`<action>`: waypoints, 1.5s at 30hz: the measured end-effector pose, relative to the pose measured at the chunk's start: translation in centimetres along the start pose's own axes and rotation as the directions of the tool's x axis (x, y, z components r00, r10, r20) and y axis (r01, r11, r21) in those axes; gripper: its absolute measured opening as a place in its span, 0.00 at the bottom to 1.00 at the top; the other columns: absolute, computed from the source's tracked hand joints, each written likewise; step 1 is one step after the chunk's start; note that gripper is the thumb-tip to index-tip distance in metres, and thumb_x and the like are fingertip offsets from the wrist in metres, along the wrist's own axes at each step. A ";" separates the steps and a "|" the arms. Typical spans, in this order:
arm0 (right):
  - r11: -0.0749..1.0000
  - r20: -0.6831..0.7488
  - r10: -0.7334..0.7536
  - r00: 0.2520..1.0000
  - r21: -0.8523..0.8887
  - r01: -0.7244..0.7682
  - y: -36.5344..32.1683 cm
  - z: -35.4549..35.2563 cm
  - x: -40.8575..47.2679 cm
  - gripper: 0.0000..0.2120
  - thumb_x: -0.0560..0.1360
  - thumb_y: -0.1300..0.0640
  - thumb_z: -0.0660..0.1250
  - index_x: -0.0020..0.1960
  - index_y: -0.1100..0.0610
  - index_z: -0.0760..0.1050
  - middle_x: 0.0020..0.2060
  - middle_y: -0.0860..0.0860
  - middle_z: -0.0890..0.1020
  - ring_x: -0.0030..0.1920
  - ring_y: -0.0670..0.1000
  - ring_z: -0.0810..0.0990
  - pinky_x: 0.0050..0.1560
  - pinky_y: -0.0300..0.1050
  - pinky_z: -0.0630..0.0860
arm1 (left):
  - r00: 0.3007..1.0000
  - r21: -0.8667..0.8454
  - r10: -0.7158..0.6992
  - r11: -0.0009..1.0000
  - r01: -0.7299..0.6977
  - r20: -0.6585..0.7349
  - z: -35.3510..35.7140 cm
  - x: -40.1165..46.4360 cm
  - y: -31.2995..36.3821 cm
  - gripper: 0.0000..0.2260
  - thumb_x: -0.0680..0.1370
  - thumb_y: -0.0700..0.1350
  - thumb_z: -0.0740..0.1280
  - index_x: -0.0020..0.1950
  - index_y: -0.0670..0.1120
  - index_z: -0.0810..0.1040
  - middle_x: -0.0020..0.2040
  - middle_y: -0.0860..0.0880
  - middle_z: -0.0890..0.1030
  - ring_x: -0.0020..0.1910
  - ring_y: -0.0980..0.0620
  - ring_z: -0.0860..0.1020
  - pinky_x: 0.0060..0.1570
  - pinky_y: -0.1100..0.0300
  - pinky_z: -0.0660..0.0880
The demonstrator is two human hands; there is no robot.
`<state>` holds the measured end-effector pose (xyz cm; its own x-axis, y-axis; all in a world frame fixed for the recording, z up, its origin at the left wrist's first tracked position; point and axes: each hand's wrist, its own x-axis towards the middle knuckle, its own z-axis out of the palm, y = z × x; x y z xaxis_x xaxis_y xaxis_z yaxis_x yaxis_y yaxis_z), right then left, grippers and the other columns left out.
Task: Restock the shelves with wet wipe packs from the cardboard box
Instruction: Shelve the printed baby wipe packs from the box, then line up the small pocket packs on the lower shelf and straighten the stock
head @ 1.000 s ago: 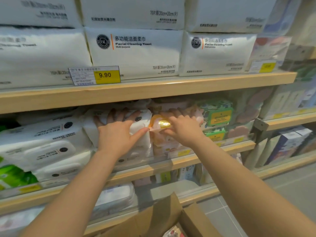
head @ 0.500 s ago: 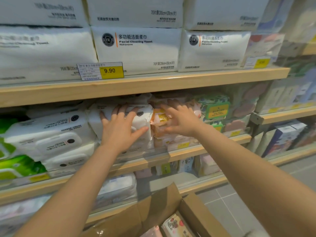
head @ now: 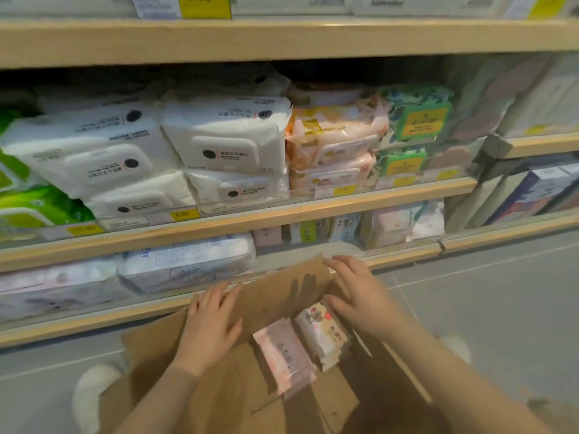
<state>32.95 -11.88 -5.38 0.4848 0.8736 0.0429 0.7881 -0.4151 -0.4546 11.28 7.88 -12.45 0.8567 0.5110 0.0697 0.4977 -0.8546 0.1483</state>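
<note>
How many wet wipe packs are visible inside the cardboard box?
2. A pink pack lies in the middle of the cardboard box, and a white patterned pack lies beside it, by the right hand. More may be hidden beneath.

The middle shelf (head: 282, 211) carries stacked packs — green packs (head: 34, 205) at nine o'clock, white wet wipe packs (head: 225, 142) at the centre, pink-orange packs (head: 335, 142) just beside them toward three o'clock, then green-labelled floral packs (head: 416, 120); the bottom shelf (head: 94, 321) bears pale bundles (head: 188, 261); the grey floor (head: 501, 308) bears the cardboard box (head: 219, 386) at six o'clock.
</note>
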 end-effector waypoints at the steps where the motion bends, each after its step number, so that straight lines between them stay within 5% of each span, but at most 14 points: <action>1: 1.000 0.030 0.027 0.999 0.012 -0.027 0.5 1.8 -0.4 0.29 0.75 0.47 0.66 0.73 0.49 0.60 0.70 0.47 0.64 0.70 0.48 0.63 0.69 0.43 0.65 | 0.999 0.031 -0.027 0.999 0.026 0.039 0.8 -0.2 -0.6 0.33 0.70 0.50 0.73 0.73 0.50 0.64 0.65 0.44 0.73 0.65 0.43 0.71 0.66 0.41 0.64; 5: 0.984 0.109 0.176 0.978 0.008 -0.178 2.1 8.8 -1.8 0.26 0.76 0.47 0.63 0.72 0.49 0.62 0.69 0.46 0.66 0.67 0.47 0.67 0.64 0.39 0.68 | 0.989 0.074 -0.090 0.994 0.081 0.119 3.7 0.6 -1.8 0.35 0.70 0.53 0.72 0.74 0.49 0.61 0.66 0.42 0.73 0.66 0.42 0.70 0.67 0.37 0.62; 8: 0.946 0.156 0.319 0.935 0.012 -0.325 3.3 12.7 -2.8 0.24 0.77 0.52 0.63 0.71 0.50 0.64 0.68 0.49 0.68 0.66 0.50 0.69 0.63 0.42 0.71 | 0.974 0.108 -0.127 0.988 0.108 0.188 6.0 0.6 -2.2 0.27 0.77 0.60 0.53 0.74 0.51 0.62 0.67 0.44 0.73 0.66 0.43 0.71 0.64 0.39 0.64; 11: 0.903 0.194 0.417 0.888 0.025 -0.429 4.4 15.3 -3.0 0.25 0.77 0.55 0.63 0.72 0.54 0.62 0.68 0.53 0.68 0.66 0.54 0.70 0.63 0.46 0.71 | 0.972 0.058 -0.105 0.994 0.095 0.212 7.4 0.1 -2.8 0.29 0.79 0.62 0.40 0.71 0.52 0.68 0.64 0.45 0.77 0.61 0.44 0.76 0.59 0.43 0.71; 13: 0.886 0.193 0.455 0.869 0.002 -0.465 4.9 16.5 -2.7 0.26 0.77 0.56 0.63 0.72 0.55 0.62 0.69 0.55 0.67 0.65 0.55 0.71 0.62 0.47 0.73 | 0.983 0.082 -0.088 0.994 0.075 0.163 7.4 0.2 -2.7 0.29 0.80 0.61 0.40 0.69 0.51 0.72 0.62 0.46 0.79 0.58 0.45 0.79 0.56 0.46 0.74; 16: 0.867 0.144 0.497 0.856 -0.037 -0.498 4.7 17.7 -1.7 0.24 0.76 0.58 0.63 0.71 0.53 0.62 0.67 0.55 0.66 0.62 0.55 0.74 0.58 0.45 0.75 | 0.996 0.129 -0.050 0.991 0.040 0.070 7.4 0.6 -2.6 0.21 0.79 0.58 0.54 0.67 0.51 0.73 0.59 0.47 0.80 0.54 0.46 0.81 0.51 0.49 0.77; 19: 0.815 0.150 0.579 0.801 -0.083 -0.574 4.4 18.2 -1.1 0.27 0.77 0.58 0.63 0.73 0.53 0.57 0.66 0.57 0.66 0.60 0.56 0.75 0.59 0.46 0.74 | 0.993 0.110 -0.052 0.993 0.040 0.104 7.5 0.7 -2.8 0.23 0.76 0.56 0.62 0.70 0.52 0.70 0.63 0.48 0.78 0.57 0.47 0.79 0.55 0.49 0.76; 23: 0.772 0.091 0.636 0.766 -0.060 -0.633 4.1 18.3 -1.0 0.29 0.73 0.52 0.69 0.69 0.56 0.61 0.61 0.56 0.71 0.52 0.55 0.80 0.46 0.44 0.76 | 0.998 0.099 -0.029 0.995 0.023 0.064 7.6 0.6 -2.9 0.23 0.76 0.56 0.57 0.70 0.51 0.70 0.62 0.47 0.78 0.57 0.47 0.79 0.54 0.49 0.76; 28: 0.725 0.062 0.679 0.732 0.103 -0.681 3.2 16.1 -1.6 0.16 0.73 0.52 0.69 0.57 0.58 0.72 0.54 0.53 0.75 0.46 0.53 0.79 0.34 0.38 0.65 | 0.995 0.110 -0.044 0.993 0.035 0.084 7.6 0.3 -3.0 0.24 0.81 0.59 0.46 0.69 0.50 0.71 0.61 0.47 0.78 0.58 0.46 0.78 0.57 0.49 0.73; 32: 0.712 0.157 0.578 0.801 0.382 -0.589 1.9 13.0 -2.2 0.11 0.72 0.52 0.72 0.51 0.57 0.77 0.43 0.47 0.78 0.42 0.46 0.78 0.31 0.33 0.65 | 0.993 -0.048 -0.089 0.995 0.093 0.072 6.3 -0.1 -1.1 0.22 0.80 0.53 0.55 0.72 0.48 0.67 0.70 0.46 0.70 0.70 0.47 0.68 0.71 0.52 0.56; 36: 0.538 0.327 0.383 0.864 0.682 -0.496 -1.5 9.6 -2.4 0.10 0.71 0.58 0.73 0.52 0.57 0.79 0.41 0.46 0.84 0.40 0.44 0.83 0.36 0.33 0.74 | 0.994 -0.423 -0.080 0.900 0.102 0.070 3.6 -2.5 3.5 0.21 0.79 0.55 0.59 0.72 0.52 0.66 0.69 0.58 0.65 0.69 0.59 0.63 0.70 0.60 0.59; 38: 0.503 0.374 0.296 0.879 0.721 -0.477 -3.0 8.7 -2.5 0.08 0.73 0.60 0.71 0.51 0.58 0.78 0.33 0.44 0.83 0.31 0.40 0.79 0.30 0.33 0.71 | 0.968 -0.632 -0.086 0.743 0.220 0.236 3.2 -3.4 5.1 0.18 0.78 0.57 0.62 0.66 0.56 0.69 0.64 0.62 0.69 0.63 0.62 0.69 0.62 0.62 0.68; 40: 0.540 0.391 0.249 0.886 0.703 -0.463 -3.9 8.7 -2.5 0.06 0.74 0.59 0.69 0.50 0.59 0.77 0.30 0.46 0.81 0.25 0.40 0.75 0.25 0.33 0.68 | 0.958 -0.698 -0.112 0.663 0.270 0.263 3.8 -3.7 5.7 0.14 0.76 0.58 0.63 0.57 0.52 0.74 0.54 0.57 0.80 0.52 0.58 0.78 0.51 0.55 0.76; 45: 0.660 0.298 0.308 0.903 0.616 -0.429 -3.0 10.0 -2.5 0.03 0.75 0.57 0.68 0.47 0.52 0.76 0.38 0.45 0.78 0.34 0.38 0.77 0.30 0.29 0.69 | 0.931 -0.701 -0.220 0.613 0.364 0.291 5.5 -4.1 4.1 0.12 0.76 0.53 0.64 0.54 0.49 0.77 0.49 0.55 0.83 0.46 0.60 0.80 0.44 0.53 0.79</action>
<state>25.60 -10.34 -13.02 0.5678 0.7368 -0.3669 0.0784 -0.4921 -0.8670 10.58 1.79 -17.50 0.7274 0.6370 -0.2550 0.5224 -0.2731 0.8078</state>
